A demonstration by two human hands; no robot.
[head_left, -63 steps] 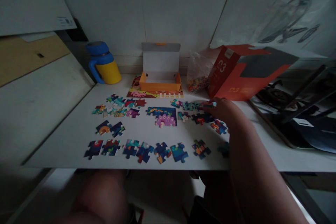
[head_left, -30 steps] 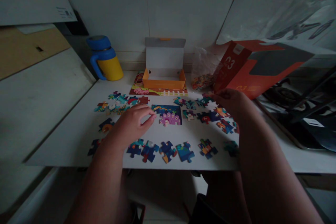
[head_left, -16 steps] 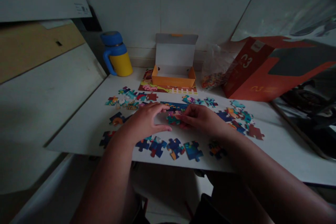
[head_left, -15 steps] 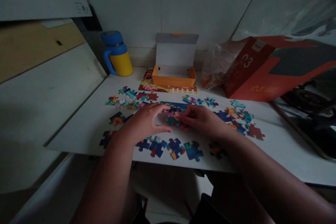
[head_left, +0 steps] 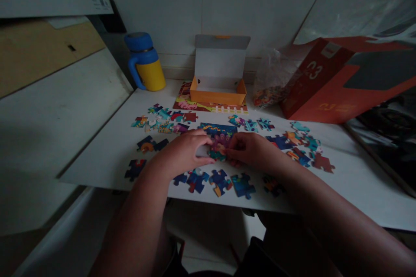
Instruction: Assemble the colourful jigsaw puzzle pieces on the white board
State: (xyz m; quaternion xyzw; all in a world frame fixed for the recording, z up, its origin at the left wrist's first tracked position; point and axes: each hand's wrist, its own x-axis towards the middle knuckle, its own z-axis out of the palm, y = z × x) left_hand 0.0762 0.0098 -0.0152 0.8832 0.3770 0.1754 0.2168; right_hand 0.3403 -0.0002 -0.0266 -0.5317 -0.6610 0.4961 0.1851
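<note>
Scene: a person is sitting at a dim white counter (head_left: 357, 190), looking down at two bare hands among scattered jigsaw pieces.
Landmark: an open orange box (head_left: 218, 91) is standing at the back of the counter with its grey lid flipped up.
Joined patch: a blue and purple joined patch (head_left: 217, 132) is lying straight in front of the orange box.
Right hand: the right hand (head_left: 251, 151) is pinching a teal puzzle piece (head_left: 217, 154) in closed fingertips, holding it against the patch's near edge, in front of the orange box.
Left hand: the left hand (head_left: 180, 156) is curling, with its fingertips touching the patch's left side. Whether it is gripping anything, I cannot tell.
Loose pieces: a front row (head_left: 221, 181) is lying well in front of the orange box, near the counter's edge. A left cluster (head_left: 165, 121) and a right cluster (head_left: 299, 143) are lying on either side.
Around the orange box: a picture card (head_left: 208, 104) is lying under it, a blue and yellow mug (head_left: 144, 62) is standing to its left, and a plastic bag (head_left: 271, 86) is sitting to its right. A red carton (head_left: 341, 82) is leaning further right.
Writing: the red carton is showing figures like "03" or "C3", but the light is too dim to be sure.
Risk: the forearms are crossing the front row, so a sweep could be knocking pieces off the counter. Pressing sideways could be splitting the joined patch.
</note>
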